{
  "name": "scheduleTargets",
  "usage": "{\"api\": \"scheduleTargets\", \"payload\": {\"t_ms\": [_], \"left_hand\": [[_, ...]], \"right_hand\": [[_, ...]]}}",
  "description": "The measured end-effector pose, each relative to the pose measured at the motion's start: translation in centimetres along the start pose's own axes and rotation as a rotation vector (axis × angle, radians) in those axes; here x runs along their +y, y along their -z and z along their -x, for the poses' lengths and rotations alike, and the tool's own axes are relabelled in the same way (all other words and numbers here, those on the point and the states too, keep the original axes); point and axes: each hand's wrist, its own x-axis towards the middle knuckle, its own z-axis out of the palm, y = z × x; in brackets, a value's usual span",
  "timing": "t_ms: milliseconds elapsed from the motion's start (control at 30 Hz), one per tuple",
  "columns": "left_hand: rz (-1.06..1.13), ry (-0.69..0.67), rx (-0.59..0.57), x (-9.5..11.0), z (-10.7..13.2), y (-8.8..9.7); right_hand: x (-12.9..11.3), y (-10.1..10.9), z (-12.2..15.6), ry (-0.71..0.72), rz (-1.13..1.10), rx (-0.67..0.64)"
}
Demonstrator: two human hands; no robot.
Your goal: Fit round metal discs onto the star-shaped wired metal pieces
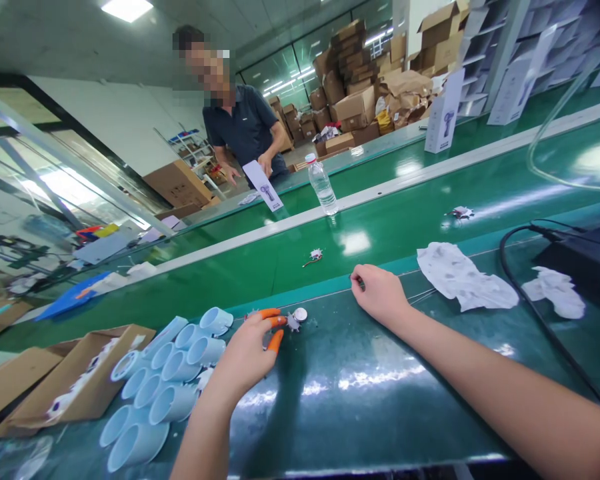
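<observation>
On the dark green surface (360, 400), pale blue cups (167, 373) lie heaped beside an open cardboard box (80, 380). The left hand (250, 353) rests just right of them, its orange-capped fingers (276, 321) slightly apart, one tip touching a small toothed part (295, 319) on the surface. Further right, the right hand (380, 293) has its fingers curled together in a pinch; what they hold is too small to tell. Beyond lie a crumpled white sheet (463, 277) and a black cable (510, 280). Farther off stands a water bottle (323, 185), and behind it a person (243, 127).
</observation>
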Motion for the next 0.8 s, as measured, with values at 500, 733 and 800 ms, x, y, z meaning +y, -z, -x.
{"api": "scheduleTargets", "payload": {"t_ms": [500, 733, 800], "left_hand": [[0.103, 0.058, 0.022, 1.8, -2.5, -3.8], [0.136, -0.137, 0.129, 5.4, -4.8, -3.5], [0.094, -0.184, 0.102, 5.9, -5.4, -3.8]], "right_hand": [[0.0, 0.0, -0.1, -0.006, -0.014, -0.002], [0.0, 0.0, -0.2, -0.016, -0.021, -0.012], [0.0, 0.0, -0.2, -0.019, -0.025, -0.011]]}}
